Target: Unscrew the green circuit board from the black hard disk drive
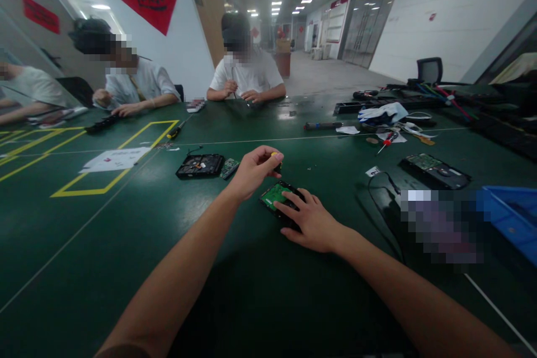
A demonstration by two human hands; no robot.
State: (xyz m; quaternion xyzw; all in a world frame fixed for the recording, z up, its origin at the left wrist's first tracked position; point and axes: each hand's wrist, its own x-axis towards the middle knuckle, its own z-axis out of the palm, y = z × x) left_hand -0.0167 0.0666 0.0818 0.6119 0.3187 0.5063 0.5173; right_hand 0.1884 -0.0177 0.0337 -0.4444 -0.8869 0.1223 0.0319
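Near the middle of the table lies a hard drive point(269, 197) with its green circuit board facing up. My right hand point(308, 218) holds it in place, fingers spread across the board and thumb at the near edge. Just above the drive's far edge, my left hand point(255, 170) is closed around a short screwdriver with a yellow and black handle point(274, 154); its tip is hard to make out. To the left sit an opened drive case point(200, 165) and a loose circuit board point(229, 168).
Another hard drive point(436, 170) lies at right, beside a blue bin point(512, 218), a blurred object and a cable point(371, 196). Farther back are gloves point(384, 113), a red screwdriver point(386, 142) and a yellow-black screwdriver point(176, 130). Several people sit across the table.
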